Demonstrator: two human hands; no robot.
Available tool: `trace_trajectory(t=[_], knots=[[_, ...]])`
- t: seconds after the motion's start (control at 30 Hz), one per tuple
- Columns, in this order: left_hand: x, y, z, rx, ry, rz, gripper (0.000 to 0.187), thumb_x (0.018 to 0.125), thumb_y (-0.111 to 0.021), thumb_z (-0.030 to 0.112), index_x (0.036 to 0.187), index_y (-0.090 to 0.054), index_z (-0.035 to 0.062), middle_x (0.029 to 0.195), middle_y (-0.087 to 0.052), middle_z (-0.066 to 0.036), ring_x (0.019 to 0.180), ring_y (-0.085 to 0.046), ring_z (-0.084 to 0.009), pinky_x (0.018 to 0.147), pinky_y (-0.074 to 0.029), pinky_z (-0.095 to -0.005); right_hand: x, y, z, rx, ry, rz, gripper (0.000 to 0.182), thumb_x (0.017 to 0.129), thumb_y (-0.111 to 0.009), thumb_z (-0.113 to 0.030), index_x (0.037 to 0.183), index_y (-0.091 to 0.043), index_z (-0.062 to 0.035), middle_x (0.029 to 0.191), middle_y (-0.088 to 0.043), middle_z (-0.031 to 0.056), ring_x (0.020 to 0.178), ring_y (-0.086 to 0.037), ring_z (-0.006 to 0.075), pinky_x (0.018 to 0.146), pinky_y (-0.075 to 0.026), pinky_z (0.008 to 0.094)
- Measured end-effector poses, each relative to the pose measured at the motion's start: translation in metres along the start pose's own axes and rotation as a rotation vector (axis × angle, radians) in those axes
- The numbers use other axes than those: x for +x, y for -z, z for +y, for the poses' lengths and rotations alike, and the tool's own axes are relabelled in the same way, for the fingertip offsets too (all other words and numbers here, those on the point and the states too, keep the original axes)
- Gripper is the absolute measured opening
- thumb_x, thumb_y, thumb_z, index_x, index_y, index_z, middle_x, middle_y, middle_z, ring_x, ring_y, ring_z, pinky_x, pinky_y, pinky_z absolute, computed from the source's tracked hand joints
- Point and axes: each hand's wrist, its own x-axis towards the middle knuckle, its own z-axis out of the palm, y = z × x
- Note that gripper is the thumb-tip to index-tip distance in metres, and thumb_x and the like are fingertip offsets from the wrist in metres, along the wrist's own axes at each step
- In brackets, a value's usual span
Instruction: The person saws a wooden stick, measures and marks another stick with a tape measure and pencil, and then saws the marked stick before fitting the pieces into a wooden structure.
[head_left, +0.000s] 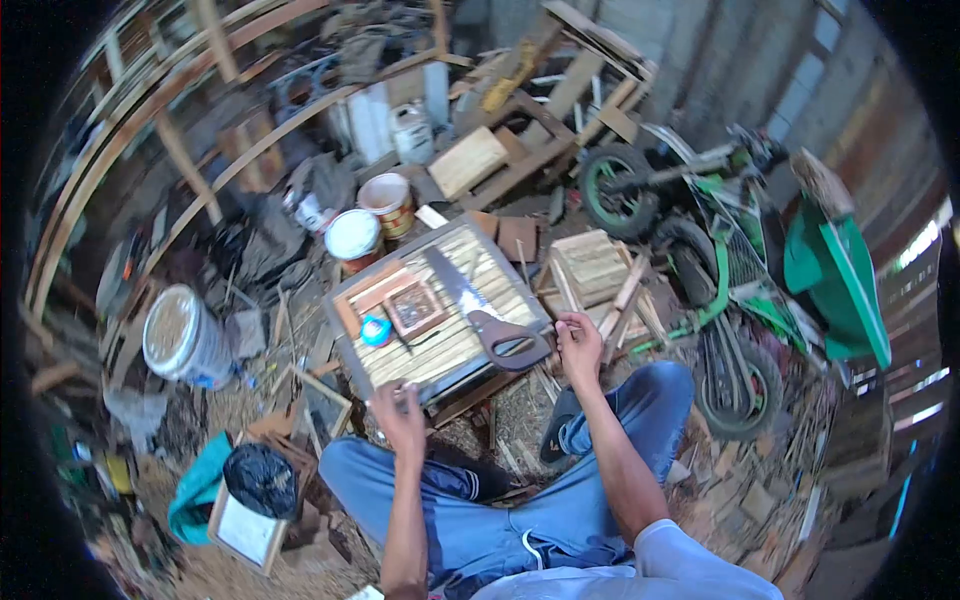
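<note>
A low table with a slatted wooden top (pixel 400 285) and a dark frame stands in front of my knees. On it lie a hand saw (pixel 465 295) with a dark handle, a small wooden box (pixel 415 308) holding small bits, and a blue round container (pixel 376 331). My left hand (pixel 398 412) is at the table's near left corner, its fingers bent around something I cannot make out. Just off the table's right corner, near the saw handle, is my right hand (pixel 580 345), its fingers curled and apart, with nothing visible in it.
Buckets (pixel 186 335) and a paint tin (pixel 388 200) stand on the left and behind the table. Wooden frames (pixel 590 265) lie to the right, beside a green motorbike (pixel 720 265). A black bag (pixel 260 480) sits at lower left. Wood scraps cover the floor.
</note>
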Motion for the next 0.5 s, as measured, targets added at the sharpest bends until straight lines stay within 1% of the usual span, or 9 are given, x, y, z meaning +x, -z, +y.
trace_trajectory(t=[0.03, 0.13, 0.2, 0.27, 0.3, 0.33, 0.4, 0.43, 0.5], knots=[[-0.002, -0.014, 0.023, -0.096, -0.067, -0.119, 0.014, 0.084, -0.07, 0.01, 0.095, -0.064, 0.0043, 0.096, -0.063, -0.013, 0.093, -0.056, -0.0333, 0.089, -0.042, -0.0421, 0.004, 0.004, 0.016, 0.088, -0.073, 0.066, 0.012, 0.09, -0.066, -0.003, 0.102, -0.065, -0.0031, 0.082, -0.063, 0.0018, 0.06, -0.053, 0.0066, 0.051, -0.044, 0.0209], [0.004, -0.071, 0.078, -0.273, -0.294, -0.408, 0.014, 0.085, -0.068, 0.008, 0.097, -0.064, 0.0026, 0.093, -0.065, -0.014, 0.091, -0.059, -0.0336, 0.086, -0.045, -0.0412, 0.005, 0.008, 0.066, 0.114, -0.275, 0.123, 0.015, 0.086, -0.068, -0.004, 0.101, -0.068, -0.0033, 0.093, -0.069, 0.0069, 0.087, -0.065, 0.0169, 0.078, -0.051, 0.0291], [0.031, -0.109, 0.115, -0.335, -0.347, -0.547, 0.014, 0.085, -0.067, 0.007, 0.098, -0.064, 0.0014, 0.092, -0.064, -0.014, 0.091, -0.059, -0.0332, 0.084, -0.046, -0.0405, 0.006, 0.002, 0.091, 0.048, -0.212, 0.158, 0.015, 0.087, -0.07, -0.007, 0.1, -0.068, -0.0026, 0.089, -0.068, 0.0055, 0.079, -0.062, 0.0146, 0.072, -0.05, 0.0282], [0.057, -0.157, 0.128, -0.392, -0.277, -0.636, 0.015, 0.085, -0.066, 0.006, 0.099, -0.064, 0.0005, 0.094, -0.064, -0.015, 0.091, -0.059, -0.0331, 0.083, -0.046, -0.0406, 0.015, -0.007, 0.107, -0.011, -0.118, 0.179, 0.015, 0.088, -0.07, -0.007, 0.102, -0.067, -0.0022, 0.083, -0.066, 0.0035, 0.071, -0.059, 0.0097, 0.065, -0.048, 0.025], [0.073, -0.178, 0.133, -0.355, -0.293, -0.698, 0.016, 0.085, -0.066, 0.005, 0.1, -0.064, 0.0007, 0.096, -0.064, -0.016, 0.093, -0.06, -0.0337, 0.085, -0.047, -0.0398, 0.023, -0.003, 0.085, -0.056, -0.224, 0.079, 0.019, 0.089, -0.069, -0.011, 0.105, -0.068, -0.0021, 0.087, -0.069, 0.0043, 0.079, -0.062, 0.0112, 0.075, -0.049, 0.0261], [0.09, -0.199, 0.137, -0.317, -0.307, -0.756, 0.016, 0.086, -0.065, 0.005, 0.102, -0.065, 0.0009, 0.098, -0.065, -0.017, 0.095, -0.062, -0.0344, 0.086, -0.048, -0.039, 0.032, -0.007, 0.09, -0.077, -0.231, 0.07, 0.019, 0.089, -0.069, -0.012, 0.105, -0.068, -0.0023, 0.087, -0.069, 0.0045, 0.079, -0.062, 0.0115, 0.075, -0.049, 0.0263], [0.115, -0.254, 0.118, -0.199, -0.456, -0.807, 0.019, 0.086, -0.064, 0.008, 0.104, -0.065, 0.0011, 0.102, -0.065, -0.018, 0.097, -0.062, -0.0359, 0.085, -0.049, -0.0395, 0.048, -0.019, 0.103, -0.114, -0.244, 0.044, 0.019, 0.091, -0.067, -0.014, 0.106, -0.068, -0.0026, 0.087, -0.07, 0.0048, 0.078, -0.062, 0.0119, 0.074, -0.049, 0.0265], [0.126, -0.276, 0.113, -0.141, -0.532, -0.836, 0.021, 0.086, -0.064, 0.009, 0.105, -0.065, 0.0011, 0.104, -0.065, -0.019, 0.099, -0.062, -0.0366, 0.085, -0.049, -0.0397, 0.055, -0.022, 0.108, -0.109, -0.236, -0.001, 0.021, 0.094, -0.064, -0.015, 0.109, -0.067, -0.0026, 0.092, -0.07, 0.0053, 0.081, -0.063, 0.0135, 0.076, -0.05, 0.0278], [0.14, -0.312, 0.103, -0.081, -0.569, -0.903, 0.016, 0.086, -0.06, 0.008, 0.101, -0.064, 0.0015, 0.099, -0.065, -0.019, 0.095, -0.062, -0.0377, 0.082, -0.05, -0.0443, 0.064, -0.037, 0.134, -0.039, -0.318, -0.036, 0.021, 0.092, -0.065, -0.014, 0.111, -0.067, -0.0043, 0.097, -0.07, 0.0089, 0.084, -0.064, 0.0185, 0.077, -0.05, 0.0307]])
